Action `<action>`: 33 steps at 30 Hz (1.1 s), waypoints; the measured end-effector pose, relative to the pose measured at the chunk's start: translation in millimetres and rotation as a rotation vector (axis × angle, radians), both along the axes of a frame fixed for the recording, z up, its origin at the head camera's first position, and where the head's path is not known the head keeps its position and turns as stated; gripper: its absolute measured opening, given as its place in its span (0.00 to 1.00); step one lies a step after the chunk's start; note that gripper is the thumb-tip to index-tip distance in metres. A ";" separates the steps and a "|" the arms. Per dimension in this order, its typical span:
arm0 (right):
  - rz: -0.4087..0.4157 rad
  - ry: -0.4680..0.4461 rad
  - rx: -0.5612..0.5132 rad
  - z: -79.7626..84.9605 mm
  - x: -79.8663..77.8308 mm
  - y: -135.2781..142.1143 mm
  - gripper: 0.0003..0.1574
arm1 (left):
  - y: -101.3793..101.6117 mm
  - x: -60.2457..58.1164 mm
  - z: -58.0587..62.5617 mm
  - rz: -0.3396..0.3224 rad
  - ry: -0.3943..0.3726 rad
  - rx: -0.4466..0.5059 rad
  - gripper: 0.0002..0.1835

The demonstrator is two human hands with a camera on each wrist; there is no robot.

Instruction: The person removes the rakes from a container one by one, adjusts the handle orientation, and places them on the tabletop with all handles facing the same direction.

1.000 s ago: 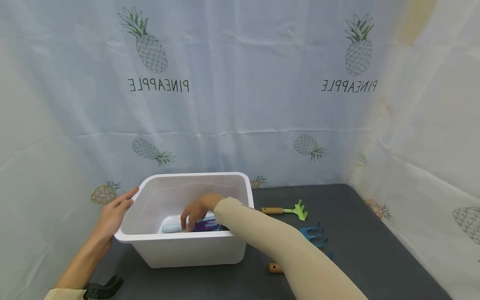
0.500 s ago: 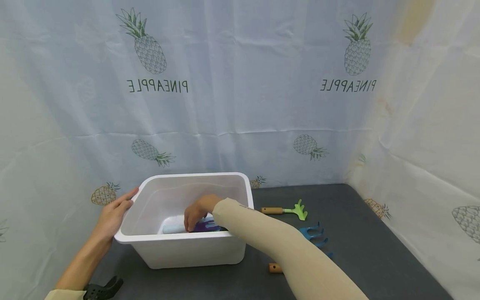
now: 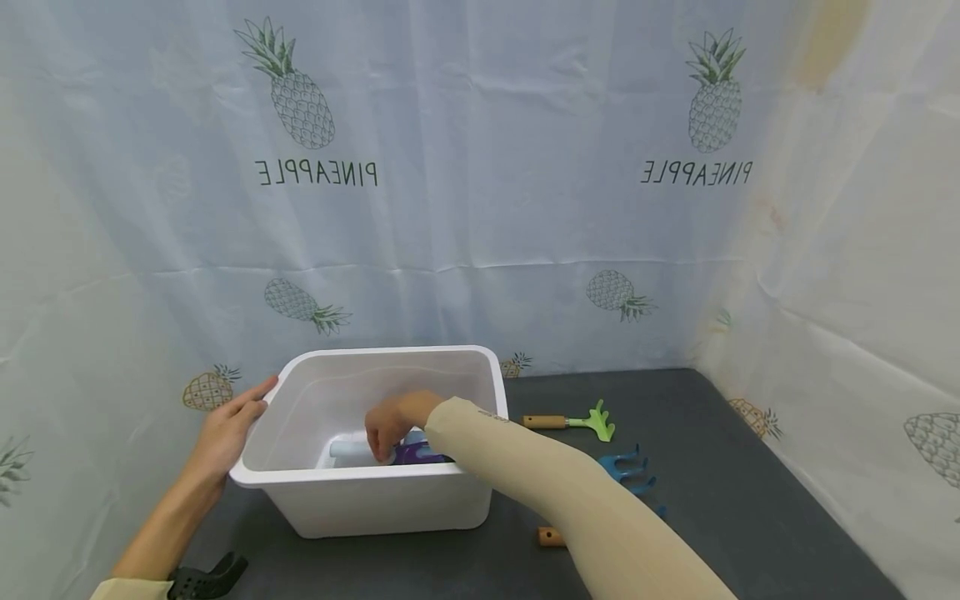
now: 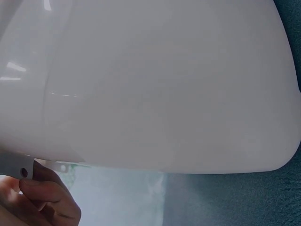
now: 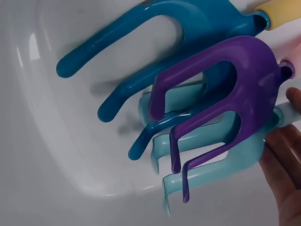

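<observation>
My left hand (image 3: 228, 425) grips the left rim of a white plastic tub (image 3: 375, 506); in the left wrist view its bent fingers (image 4: 49, 195) hold the tub's edge. Inside the tub, my right hand (image 3: 393, 422) reaches down with fingers curled. The right wrist view shows thumb and fingers on the handle of a pale turquoise hand rake (image 5: 249, 153). Across that rake lies a purple hand rake (image 5: 258, 89), with a blue hand rake (image 5: 207, 21) beside them, its handle yellow. A pale blue handle (image 3: 351, 452) shows left of my right fingers in the head view.
Right of the tub, a green hand rake (image 3: 600, 422) with a wooden handle lies on the dark table (image 3: 712, 500). Nearer, my right sleeve (image 3: 570, 492) partly covers blue rake tines (image 3: 626, 468) and a wooden handle end (image 3: 551, 536). Pineapple-print curtains (image 3: 480, 217) enclose the table.
My right fingers have closed in lower among the rakes, and the pale blue handle has shifted slightly right. The left hand and tub have stayed in place.
</observation>
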State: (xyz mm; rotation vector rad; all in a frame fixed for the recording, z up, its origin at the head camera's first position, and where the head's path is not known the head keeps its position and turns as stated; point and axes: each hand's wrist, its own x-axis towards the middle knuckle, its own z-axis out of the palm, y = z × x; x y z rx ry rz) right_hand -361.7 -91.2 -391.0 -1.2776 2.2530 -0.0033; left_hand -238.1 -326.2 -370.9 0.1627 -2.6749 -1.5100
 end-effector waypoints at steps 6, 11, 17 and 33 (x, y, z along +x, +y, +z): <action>0.023 0.134 -0.069 1.6 1.8 -1.3 0.06 | -1.8 -1.0 0.7 -0.005 0.012 0.024 0.31; -0.028 0.157 -0.075 3.6 3.4 -1.5 0.12 | -1.5 -0.1 -0.3 -0.004 0.003 0.012 0.31; -0.108 0.106 -0.079 4.2 1.7 -2.5 0.37 | -0.8 -0.9 -1.2 0.004 0.007 0.010 0.31; -0.104 0.196 -0.175 7.2 -4.2 -2.0 0.52 | 0.1 0.7 -1.2 0.002 0.019 0.042 0.31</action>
